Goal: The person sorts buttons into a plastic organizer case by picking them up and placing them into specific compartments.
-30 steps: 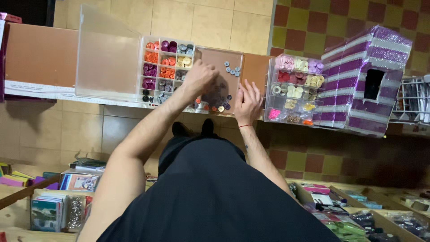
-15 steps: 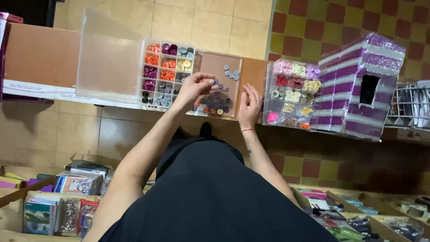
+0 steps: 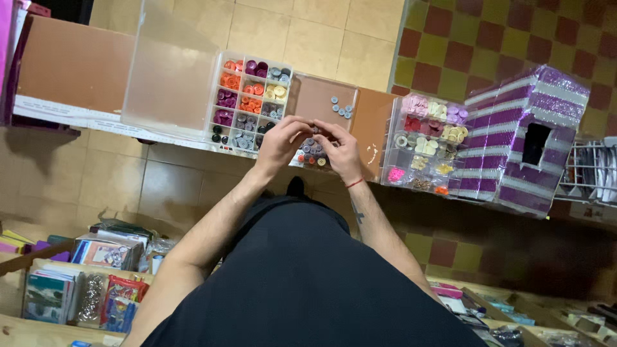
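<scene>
Where both hands meet above the brown board [image 3: 321, 96], the left hand [image 3: 281, 142] and right hand [image 3: 339, 149] pinch small grey buttons [image 3: 313, 130] between narrowed fingertips, over a cluster of buttons [image 3: 310, 153] lying on that board. Further loose grey buttons [image 3: 340, 109] sit on the far part of the board; a compartment box [image 3: 247, 103] of orange, purple and grey buttons stands just left, a clear organiser [image 3: 425, 144] of pink and cream buttons right, beside a purple glitter house [image 3: 524, 138]

The shelf's [image 3: 71, 114] left end offers bare brown board. A clear lid [image 3: 168, 83] and button box [image 3: 250, 103] crowd its middle; another button box [image 3: 427, 144] and a striped purple house [image 3: 524, 138] block its right end.
</scene>
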